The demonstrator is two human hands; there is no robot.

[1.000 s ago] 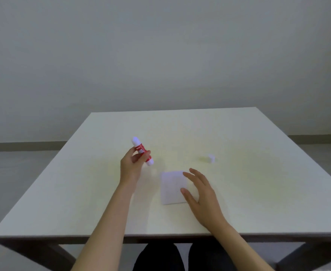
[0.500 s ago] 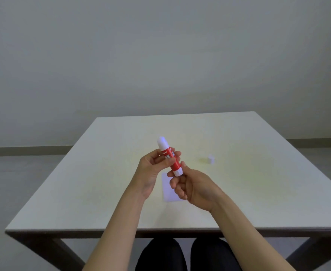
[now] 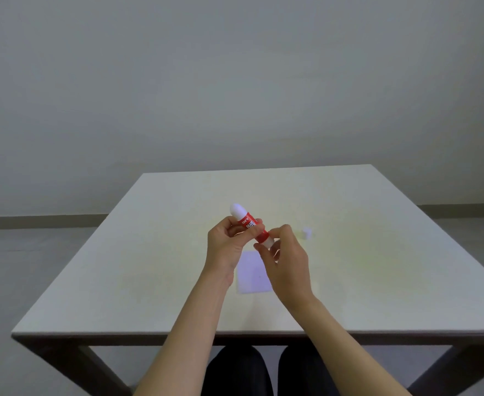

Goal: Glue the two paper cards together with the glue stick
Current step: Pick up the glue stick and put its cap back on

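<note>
We note a red-and-white glue stick [image 3: 250, 225] held tilted above the table; a white paper card [image 3: 251, 274] lies flat beneath.

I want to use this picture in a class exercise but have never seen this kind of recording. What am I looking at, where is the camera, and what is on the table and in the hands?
There is no machine here: a person works with two bare hands. The one camera sits on the person's head and looks forward and down, so the arms reach in from the bottom. The left hand grips the red body of a glue stick, held tilted above the pale table. The right hand pinches its lower white end. A white paper card lies flat beneath the hands; whether it is one card or two stacked cannot be told. A small white object, too small to identify, sits to the right.
</note>
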